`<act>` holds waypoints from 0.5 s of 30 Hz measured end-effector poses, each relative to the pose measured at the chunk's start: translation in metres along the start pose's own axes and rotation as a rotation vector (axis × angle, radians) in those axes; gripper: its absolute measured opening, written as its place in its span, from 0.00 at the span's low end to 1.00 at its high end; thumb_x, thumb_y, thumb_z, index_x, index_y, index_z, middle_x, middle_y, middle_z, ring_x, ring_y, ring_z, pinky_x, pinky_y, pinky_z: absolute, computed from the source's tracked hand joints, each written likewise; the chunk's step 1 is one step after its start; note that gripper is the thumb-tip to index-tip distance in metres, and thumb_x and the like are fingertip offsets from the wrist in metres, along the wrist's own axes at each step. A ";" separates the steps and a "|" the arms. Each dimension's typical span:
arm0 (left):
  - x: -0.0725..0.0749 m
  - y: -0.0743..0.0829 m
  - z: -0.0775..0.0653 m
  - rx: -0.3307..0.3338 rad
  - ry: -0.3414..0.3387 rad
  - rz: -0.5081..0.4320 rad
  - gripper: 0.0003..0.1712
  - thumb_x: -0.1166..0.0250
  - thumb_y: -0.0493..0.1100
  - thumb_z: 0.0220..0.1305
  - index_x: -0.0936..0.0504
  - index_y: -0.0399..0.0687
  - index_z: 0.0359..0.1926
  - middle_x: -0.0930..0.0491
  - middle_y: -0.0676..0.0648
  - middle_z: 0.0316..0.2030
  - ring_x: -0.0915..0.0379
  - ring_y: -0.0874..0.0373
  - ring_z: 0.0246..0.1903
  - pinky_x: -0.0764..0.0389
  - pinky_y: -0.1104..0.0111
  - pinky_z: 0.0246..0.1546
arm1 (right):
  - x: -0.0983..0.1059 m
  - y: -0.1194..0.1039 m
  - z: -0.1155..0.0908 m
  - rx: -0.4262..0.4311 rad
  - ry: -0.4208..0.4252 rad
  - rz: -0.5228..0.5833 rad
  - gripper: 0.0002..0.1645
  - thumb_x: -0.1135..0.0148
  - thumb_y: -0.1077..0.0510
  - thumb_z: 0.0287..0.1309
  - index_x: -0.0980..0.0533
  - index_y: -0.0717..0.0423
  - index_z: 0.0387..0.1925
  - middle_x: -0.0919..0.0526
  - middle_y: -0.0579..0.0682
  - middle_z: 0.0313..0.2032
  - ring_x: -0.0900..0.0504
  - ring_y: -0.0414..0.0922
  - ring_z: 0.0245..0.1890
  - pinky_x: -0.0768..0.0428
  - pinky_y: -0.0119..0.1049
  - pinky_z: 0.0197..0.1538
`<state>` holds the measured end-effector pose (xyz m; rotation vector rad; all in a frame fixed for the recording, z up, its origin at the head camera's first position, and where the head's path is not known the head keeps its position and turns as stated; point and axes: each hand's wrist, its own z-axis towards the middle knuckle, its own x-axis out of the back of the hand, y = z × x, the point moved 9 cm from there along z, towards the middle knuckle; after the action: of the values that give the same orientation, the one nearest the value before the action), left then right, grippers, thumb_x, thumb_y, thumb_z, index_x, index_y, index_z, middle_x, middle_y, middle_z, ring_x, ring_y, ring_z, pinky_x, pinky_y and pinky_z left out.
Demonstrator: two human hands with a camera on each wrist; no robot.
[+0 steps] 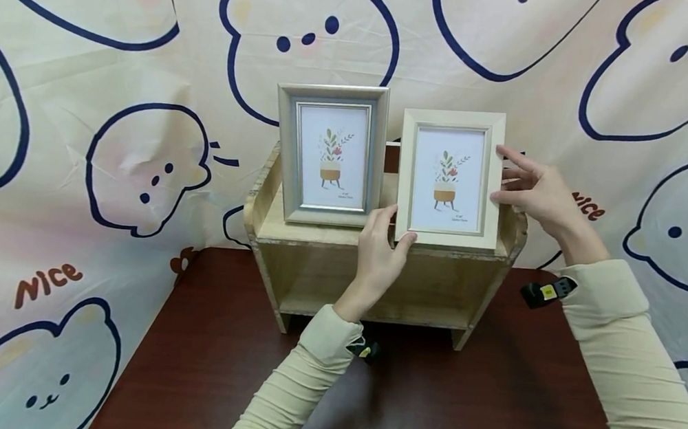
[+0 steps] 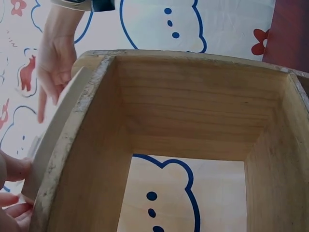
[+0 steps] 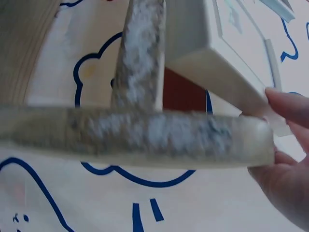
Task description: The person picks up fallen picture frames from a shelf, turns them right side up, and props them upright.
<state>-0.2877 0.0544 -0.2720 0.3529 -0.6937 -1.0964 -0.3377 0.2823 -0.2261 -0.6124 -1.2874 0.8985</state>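
A cream picture frame [image 1: 492, 180] with a potted-plant print stands at the right of the small wooden shelf's [image 1: 354, 242] upper board, its lower edge close to the front. At its lower left corner, my left hand [image 1: 375, 259] grips it, thumb on the bottom edge and fingers along the side. My right hand [image 1: 545, 192] holds the opposite side, with index finger and thumb on the edge; other fingers are partly hidden behind it. Beside it on the left stands a silver-grey picture frame [image 1: 284, 146] with the same print, touched by neither hand.
The shelf rests on a dark red-brown table [image 1: 192, 366]. Raised side panels [image 1: 259, 192] bound its upper board, and a lower compartment [image 1: 338, 276] opens to the front. Behind hangs a pale cloth [image 1: 164, 80] with cartoon bears.
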 end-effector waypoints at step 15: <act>-0.004 0.004 0.000 -0.081 0.028 0.045 0.25 0.36 0.29 0.53 0.32 0.26 0.52 0.29 0.34 0.47 0.30 0.44 0.47 0.26 0.62 0.48 | 0.004 -0.020 -0.004 0.174 0.008 -0.092 0.56 0.39 0.73 0.49 0.55 0.33 0.69 0.29 0.60 0.47 0.26 0.40 0.35 0.28 0.22 0.38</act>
<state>-0.2862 0.0599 -0.2710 0.2813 -0.6278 -1.0723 -0.3289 0.2750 -0.2087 -0.4164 -1.2058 0.9198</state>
